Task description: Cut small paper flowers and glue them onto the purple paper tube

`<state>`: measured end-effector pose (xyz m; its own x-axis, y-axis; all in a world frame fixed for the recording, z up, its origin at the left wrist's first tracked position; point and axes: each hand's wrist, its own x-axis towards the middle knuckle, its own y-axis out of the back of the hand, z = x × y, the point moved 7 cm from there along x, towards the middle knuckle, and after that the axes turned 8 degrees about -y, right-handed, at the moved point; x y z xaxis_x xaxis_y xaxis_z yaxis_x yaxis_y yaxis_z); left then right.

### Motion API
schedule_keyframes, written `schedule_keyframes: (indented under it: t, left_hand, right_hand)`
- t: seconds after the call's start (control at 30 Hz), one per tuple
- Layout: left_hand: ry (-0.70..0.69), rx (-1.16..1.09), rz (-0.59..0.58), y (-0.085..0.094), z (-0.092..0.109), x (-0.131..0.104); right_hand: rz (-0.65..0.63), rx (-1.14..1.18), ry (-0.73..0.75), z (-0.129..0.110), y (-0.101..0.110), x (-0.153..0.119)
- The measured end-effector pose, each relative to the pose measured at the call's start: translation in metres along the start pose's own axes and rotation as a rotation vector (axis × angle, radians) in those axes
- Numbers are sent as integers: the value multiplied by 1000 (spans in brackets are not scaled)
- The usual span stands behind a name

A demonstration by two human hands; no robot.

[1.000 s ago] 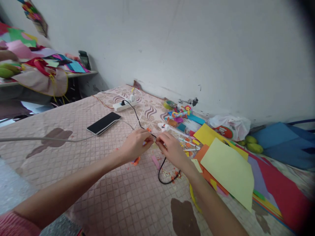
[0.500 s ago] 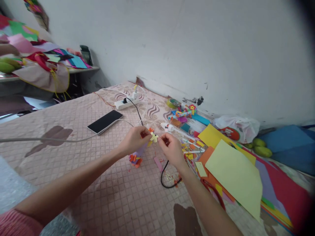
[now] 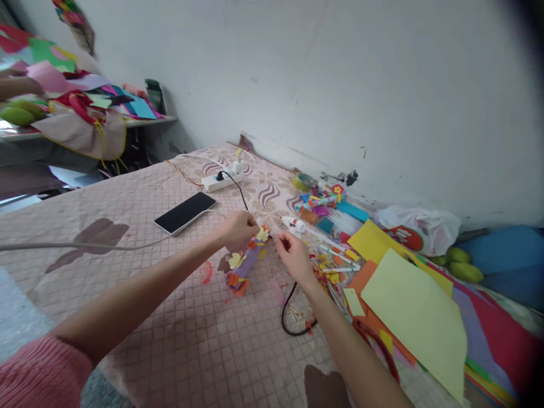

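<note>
Far left, a wall-hung holder (image 3: 84,41) contains bright flowers (image 3: 70,12). The left hand (image 3: 240,228) pinches narrowly at the upper end of a purple craft piece (image 3: 250,262) above the tablecloth (image 3: 182,345) (actual hold: cannot tell). Step appears to be fixing pale yellow flowers (image 3: 237,260); next move likely calls for light, steady fingers. The right hand (image 3: 293,258), just beside, is narrowed, contents unseen. Far right, a plastic bag (image 3: 442,225): contents undetermined.

A long purple piece (image 3: 250,262) slants over the bench (image 3: 187,328), its far end toward the right. One pale yellow flower (image 3: 262,233) is at this end, a second yellow flower (image 3: 237,260) nearer; orange flowers (image 3: 242,288) show at both ends.
</note>
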<state>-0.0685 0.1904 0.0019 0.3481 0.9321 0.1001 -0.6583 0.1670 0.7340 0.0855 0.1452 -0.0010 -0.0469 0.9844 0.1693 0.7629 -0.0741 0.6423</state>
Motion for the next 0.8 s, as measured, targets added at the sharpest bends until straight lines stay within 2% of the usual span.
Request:
schedule_keyframes:
  t: [0.1, 0.4, 0.8]
  left_hand:
    - [9, 55, 17, -4, -1, 1]
    - [62, 34, 42, -16, -11, 4]
    - [36, 21, 72, -22, -17, 5]
  right_hand:
    - [-20, -14, -16, 6, -6, 0]
    - [-68, 8, -20, 16, -20, 1]
    - [-92, 36, -16, 12, -21, -2]
